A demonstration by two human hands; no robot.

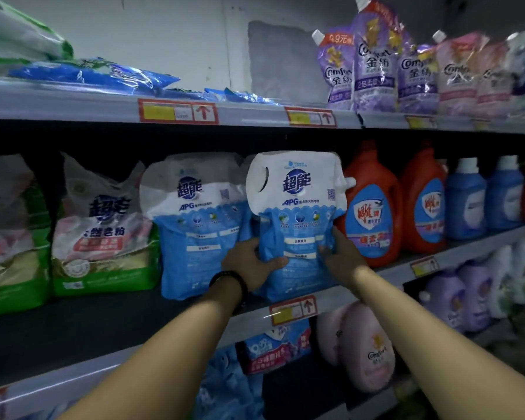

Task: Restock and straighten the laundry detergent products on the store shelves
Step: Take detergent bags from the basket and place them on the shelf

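A dim store aisle, metal shelving against a pale wall, and on the dark middle shelf [103, 325] stands the white-and-blue soft plastic detergent pouch [294, 207]. It is upright near the front edge. A matching blue-and-white pouch [194, 225] stands just to its left, touching or overlapping it, and an orange plastic detergent jug [370, 213] is on its right. The left hand [249, 262], a dark band at the wrist, grips the pouch's lower left side with the thumb laid across the front. The right hand [343, 253] curls round the lower right edge, fingers pressing into the film. The trouble I'd expect comes from that low hold. The top half is limp, so if the hands let go before the base sits flat, the pouch could fold forward and slide off the edge. Its white spout cap also pokes toward the jug and could snag there. The pouch faces label-out, with a plain white top, a cut-out handle hole and a dark blue logo. Below that it is bulging, creased blue. Further left leans a green-and-pink powder bag [103, 237], and purple spouted softener pouches [373, 62] stand on the shelf above.
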